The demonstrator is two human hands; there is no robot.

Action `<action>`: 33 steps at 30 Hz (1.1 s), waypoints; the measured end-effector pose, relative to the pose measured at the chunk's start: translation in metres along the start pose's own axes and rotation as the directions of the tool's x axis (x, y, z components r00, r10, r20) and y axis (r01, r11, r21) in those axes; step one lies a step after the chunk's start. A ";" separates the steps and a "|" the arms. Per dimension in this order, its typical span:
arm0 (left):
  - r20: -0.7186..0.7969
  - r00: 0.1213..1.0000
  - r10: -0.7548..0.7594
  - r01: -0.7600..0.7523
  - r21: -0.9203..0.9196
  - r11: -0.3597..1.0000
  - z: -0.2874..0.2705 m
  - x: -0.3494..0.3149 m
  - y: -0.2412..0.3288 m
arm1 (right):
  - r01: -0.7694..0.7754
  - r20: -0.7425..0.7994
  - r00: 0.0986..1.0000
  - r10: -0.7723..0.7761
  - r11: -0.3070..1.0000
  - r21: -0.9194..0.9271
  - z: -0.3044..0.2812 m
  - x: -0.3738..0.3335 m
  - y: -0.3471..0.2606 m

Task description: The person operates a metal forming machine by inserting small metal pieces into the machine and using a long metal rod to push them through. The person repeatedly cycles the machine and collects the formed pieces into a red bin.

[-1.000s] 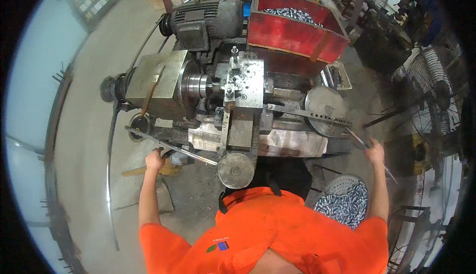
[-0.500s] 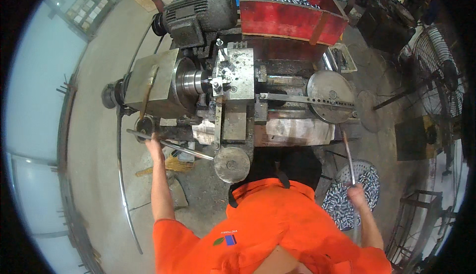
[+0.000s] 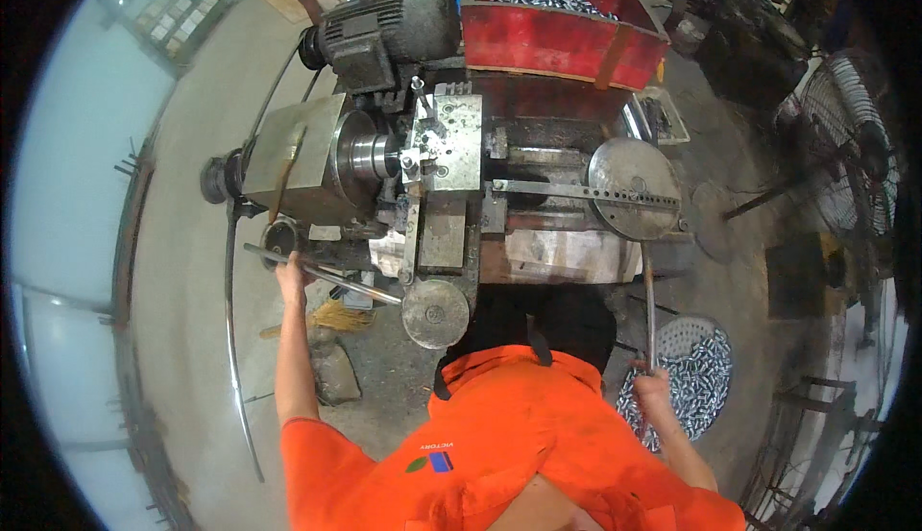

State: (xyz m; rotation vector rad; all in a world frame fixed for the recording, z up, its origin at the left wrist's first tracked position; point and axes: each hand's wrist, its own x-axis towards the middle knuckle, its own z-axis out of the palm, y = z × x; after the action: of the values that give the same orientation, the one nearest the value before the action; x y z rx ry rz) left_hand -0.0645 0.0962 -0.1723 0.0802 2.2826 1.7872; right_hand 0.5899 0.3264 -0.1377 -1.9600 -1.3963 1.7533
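Note:
My left hand (image 3: 291, 277) is closed round a bare metal lever (image 3: 341, 277), which runs to a round metal disc (image 3: 434, 313) at the front of a small lathe. My right hand (image 3: 653, 398) grips the lower end of another metal lever (image 3: 649, 305) below the larger disc (image 3: 634, 176) on the lathe's right. A bar with a row of holes (image 3: 557, 188) links that disc to the middle of the machine. The square tool block (image 3: 451, 142) stands just right of the round spindle nose (image 3: 370, 156). Any workpiece between them is too small to tell.
Behind the lathe are a dark motor (image 3: 389, 32) and a red box (image 3: 557, 41) of small metal parts. A perforated basket (image 3: 687, 335) of similar parts is beside my right hand. A brush (image 3: 286, 176) lies across the headstock (image 3: 293, 161). A fan (image 3: 850, 137) stands at right.
My right hand has swung its lever to the left, so the lever now hangs nearly straight toward me. The tool block looks slightly closer to the spindle. My left hand keeps its grip.

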 end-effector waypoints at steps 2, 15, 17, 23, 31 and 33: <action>-0.005 1.000 -0.028 0.028 0.039 0.999 -0.005 0.006 -0.001 | 0.417 -0.114 0.882 -0.457 0.871 -0.259 -0.037 0.051 0.061; 0.138 0.985 -0.108 0.111 -0.021 0.994 -0.006 -0.005 0.008 | -0.207 -0.408 0.356 -0.841 0.355 -0.912 -0.171 0.202 -0.080; 0.046 0.992 -0.115 0.122 -0.209 0.970 -0.023 -0.001 -0.019 | -0.115 -0.393 0.319 -0.862 0.377 -0.919 -0.123 0.178 -0.091; 0.388 0.920 0.046 -0.378 0.854 0.356 -0.035 0.009 -0.125 | 0.447 -0.208 0.405 -0.890 0.392 -0.804 -0.037 0.134 -0.006; 0.301 0.867 0.397 -0.423 0.866 0.267 0.016 -0.030 -0.221 | 0.331 -0.178 0.828 -0.532 0.719 -0.610 0.016 0.097 -0.022; 0.314 0.918 0.243 -0.380 0.872 0.308 0.026 -0.032 -0.200 | 0.431 -0.138 0.778 -0.612 0.681 -0.592 0.017 0.100 -0.028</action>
State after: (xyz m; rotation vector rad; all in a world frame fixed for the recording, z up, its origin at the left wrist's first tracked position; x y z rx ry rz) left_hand -0.0065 0.0644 -0.3650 0.8654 2.9842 0.2520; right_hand 0.5486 0.4055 -0.1932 -1.6636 -2.1932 0.7767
